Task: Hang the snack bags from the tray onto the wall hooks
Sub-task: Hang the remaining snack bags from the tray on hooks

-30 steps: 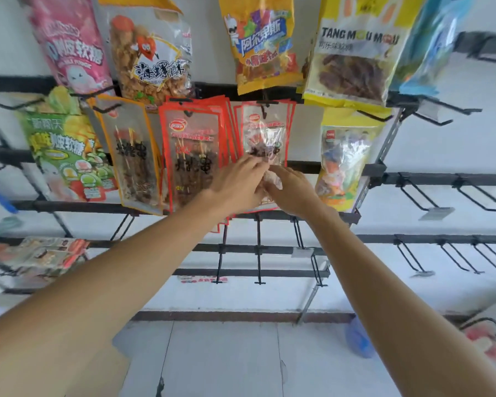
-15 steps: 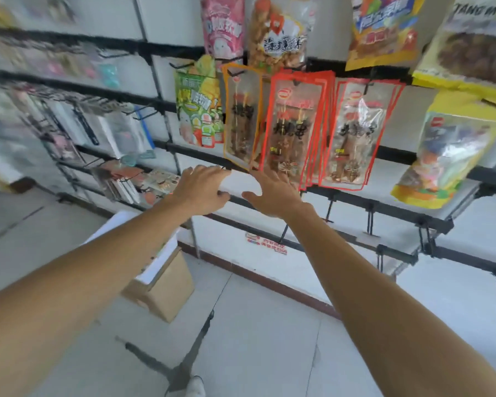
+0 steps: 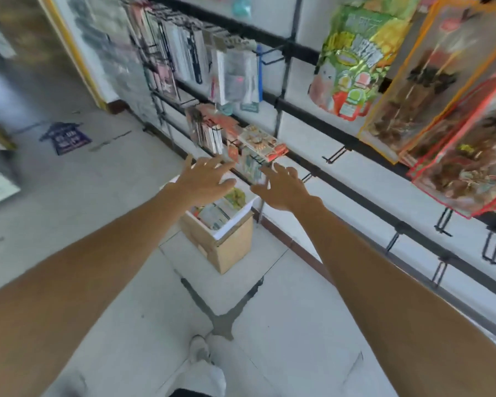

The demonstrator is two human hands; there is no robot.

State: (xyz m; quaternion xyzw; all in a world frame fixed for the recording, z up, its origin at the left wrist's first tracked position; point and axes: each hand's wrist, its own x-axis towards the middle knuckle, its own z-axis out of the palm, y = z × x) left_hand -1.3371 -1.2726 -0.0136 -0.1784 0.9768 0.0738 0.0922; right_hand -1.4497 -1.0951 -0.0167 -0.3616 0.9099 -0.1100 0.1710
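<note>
The left hand (image 3: pixel 204 179) and the right hand (image 3: pixel 284 187) are empty, with fingers spread, over the white tray (image 3: pixel 235 222) on the cardboard box (image 3: pixel 226 247), where the snack bags (image 3: pixel 216 214) lie. A hasty grab may catch several slippery bags, and one may drop to the floor.

Glossy plastic snack bags (image 3: pixel 352 61); matt black metal hooks (image 3: pixel 334 155); matt cardboard box (image 3: pixel 226 247).
</note>
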